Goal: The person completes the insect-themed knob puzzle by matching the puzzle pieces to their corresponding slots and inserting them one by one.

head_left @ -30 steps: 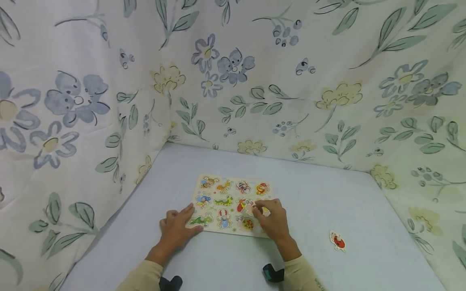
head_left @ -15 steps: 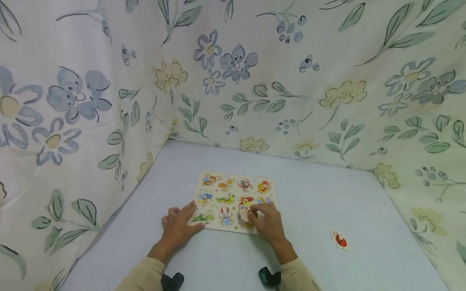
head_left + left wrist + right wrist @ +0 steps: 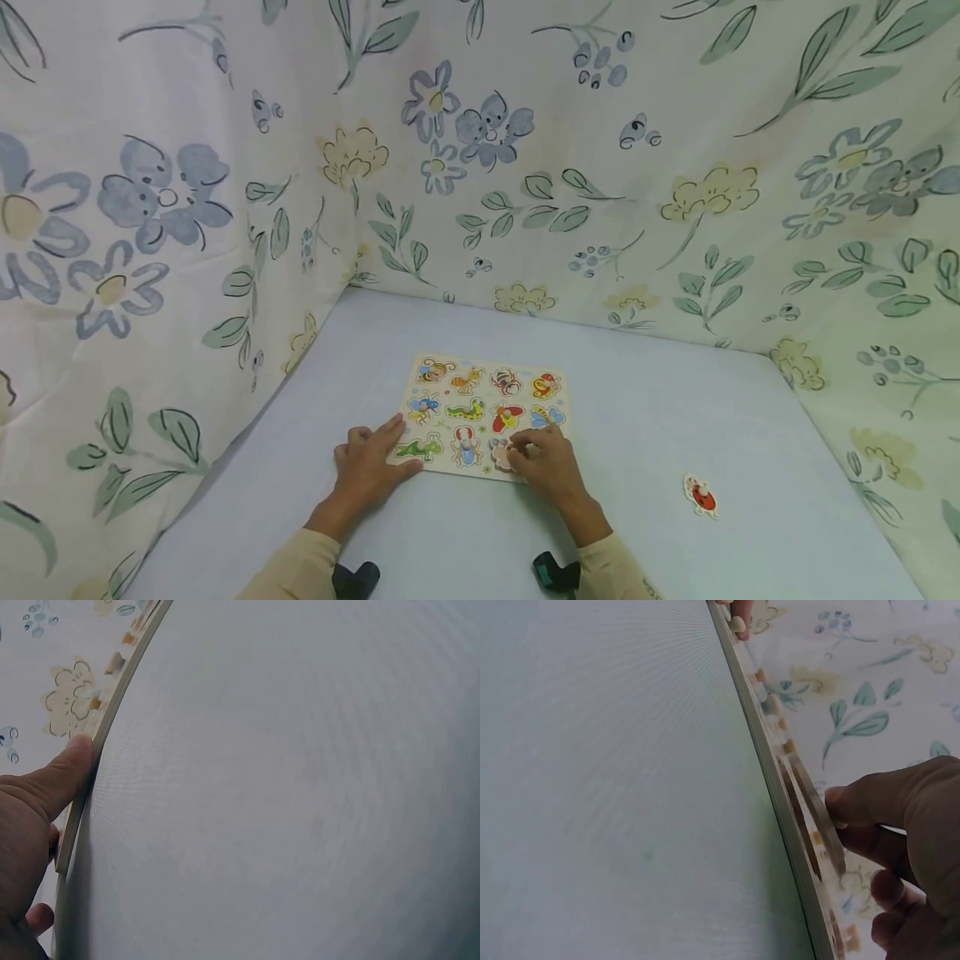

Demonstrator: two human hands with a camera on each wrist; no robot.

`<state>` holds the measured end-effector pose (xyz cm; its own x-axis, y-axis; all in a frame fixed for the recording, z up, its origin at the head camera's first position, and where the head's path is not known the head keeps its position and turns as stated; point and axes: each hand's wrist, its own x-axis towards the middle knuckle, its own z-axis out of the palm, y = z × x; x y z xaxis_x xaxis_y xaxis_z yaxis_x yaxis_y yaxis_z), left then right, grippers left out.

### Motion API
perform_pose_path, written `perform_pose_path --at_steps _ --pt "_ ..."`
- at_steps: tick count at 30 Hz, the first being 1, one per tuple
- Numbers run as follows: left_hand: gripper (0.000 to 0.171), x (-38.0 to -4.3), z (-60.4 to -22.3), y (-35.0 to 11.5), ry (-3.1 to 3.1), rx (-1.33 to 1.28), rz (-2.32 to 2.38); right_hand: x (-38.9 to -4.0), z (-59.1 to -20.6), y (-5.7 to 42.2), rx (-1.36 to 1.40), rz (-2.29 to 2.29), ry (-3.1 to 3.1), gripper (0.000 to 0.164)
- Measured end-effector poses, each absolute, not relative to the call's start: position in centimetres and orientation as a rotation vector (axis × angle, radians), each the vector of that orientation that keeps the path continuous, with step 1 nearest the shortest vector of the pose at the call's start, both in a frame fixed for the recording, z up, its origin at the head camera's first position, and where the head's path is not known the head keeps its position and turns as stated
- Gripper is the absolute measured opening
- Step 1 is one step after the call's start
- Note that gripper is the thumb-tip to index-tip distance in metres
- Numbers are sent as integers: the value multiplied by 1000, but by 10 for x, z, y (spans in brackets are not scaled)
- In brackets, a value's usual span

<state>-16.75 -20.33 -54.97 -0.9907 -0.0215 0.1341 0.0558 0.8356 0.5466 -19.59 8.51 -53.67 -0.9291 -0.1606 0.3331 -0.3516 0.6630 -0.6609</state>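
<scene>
A wooden insect puzzle board (image 3: 442, 423) with knobbed pieces lies flat on the table. My left hand (image 3: 367, 462) rests at its near left corner, index finger along the left side; in the left wrist view the thumb (image 3: 71, 761) presses the front edge. My right hand (image 3: 551, 462) pinches a pale puzzle piece (image 3: 500, 455) between thumb and fingers, over the near row right of the blue beetle piece (image 3: 466, 448). From the right wrist view this piece (image 3: 821, 814) is tilted, one end low at the board and the other raised. The hand hides the board's near right corner.
A red ladybug puzzle piece (image 3: 702, 497) lies alone on the white table (image 3: 637, 400) to the right. Flowered cloth (image 3: 525, 183) stands as walls behind and at the sides. Dark wrist-camera mounts (image 3: 557, 573) sit by both sleeves.
My right hand has brought the held puzzle piece left and nearer, from the middle row to the near row, and lowered it to the board. My left hand stays at the corner.
</scene>
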Motion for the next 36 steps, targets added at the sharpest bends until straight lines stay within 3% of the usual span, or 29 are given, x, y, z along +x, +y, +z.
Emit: perform_pose_path --at_steps 36 --pt "80 -168 -550 -204 -2882 -33 -863 -198 -547 85 456 1068 -2695 9"
